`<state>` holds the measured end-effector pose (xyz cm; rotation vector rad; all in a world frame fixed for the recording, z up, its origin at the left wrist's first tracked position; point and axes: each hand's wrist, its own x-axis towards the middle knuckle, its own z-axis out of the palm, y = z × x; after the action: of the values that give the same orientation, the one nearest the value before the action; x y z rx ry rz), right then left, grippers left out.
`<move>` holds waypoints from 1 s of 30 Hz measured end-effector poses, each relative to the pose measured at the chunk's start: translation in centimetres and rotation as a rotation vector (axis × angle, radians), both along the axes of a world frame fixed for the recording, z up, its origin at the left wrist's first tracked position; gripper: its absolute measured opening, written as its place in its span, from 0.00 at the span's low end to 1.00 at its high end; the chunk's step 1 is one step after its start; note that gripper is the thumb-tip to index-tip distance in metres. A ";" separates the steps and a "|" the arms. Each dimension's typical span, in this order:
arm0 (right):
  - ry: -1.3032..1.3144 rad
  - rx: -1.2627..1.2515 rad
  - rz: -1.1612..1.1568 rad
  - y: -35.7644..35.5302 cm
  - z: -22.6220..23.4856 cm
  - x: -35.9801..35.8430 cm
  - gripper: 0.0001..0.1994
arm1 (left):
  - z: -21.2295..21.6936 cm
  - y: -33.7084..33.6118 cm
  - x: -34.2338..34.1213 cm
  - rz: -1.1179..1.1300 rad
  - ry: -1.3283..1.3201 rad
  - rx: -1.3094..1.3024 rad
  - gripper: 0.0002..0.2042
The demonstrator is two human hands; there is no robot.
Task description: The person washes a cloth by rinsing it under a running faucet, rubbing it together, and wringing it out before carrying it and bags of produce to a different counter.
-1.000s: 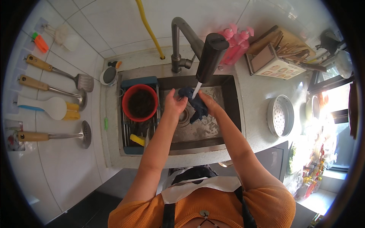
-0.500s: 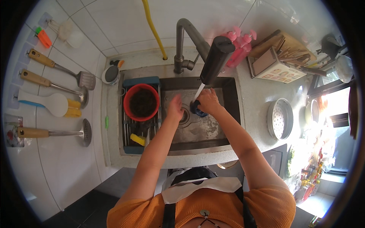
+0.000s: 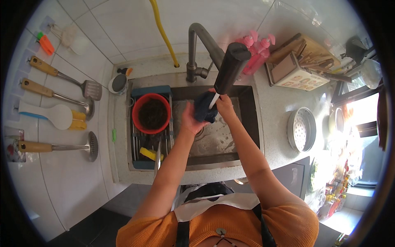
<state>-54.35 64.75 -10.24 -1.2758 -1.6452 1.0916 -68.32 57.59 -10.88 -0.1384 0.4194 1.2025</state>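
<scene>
A dark blue cloth point(image 3: 202, 108) is held up over the sink basin point(image 3: 214, 158), under the stream from the dark faucet head point(image 3: 233, 68). My left hand point(image 3: 190, 120) cups the cloth from its left side, thumb up; the cloth hides most of the fingers. On the other side, my right hand point(image 3: 225, 106) grips the cloth's right edge, close beneath the spout. White water runs down between both hands onto the cloth. The drain point(image 3: 200, 132) shows partly below my left hand.
Left of my hands, a red bowl point(image 3: 133, 113) with dark contents stands on a rack, above a yellow sponge point(image 3: 149, 153) and a knife point(image 3: 158, 161). Pink pump bottles point(image 3: 256, 57) and a utensil holder point(image 3: 294, 74) stand behind right. A perforated metal pan point(image 3: 302, 129) lies on the right counter.
The dark blue cloth has come up from the basin floor to the water stream. My left hand, apart from it before, now holds it too; my right hand has risen toward the spout.
</scene>
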 end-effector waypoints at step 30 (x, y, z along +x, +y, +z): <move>-0.244 0.447 -0.112 -9.2 4.6 -3.5 0.12 | -3.7 2.0 0.8 -0.116 -0.090 0.196 0.17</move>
<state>-57.86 55.51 -5.68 -1.2140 -1.8407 0.4738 -67.50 59.57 -14.61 0.0014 0.2262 1.1117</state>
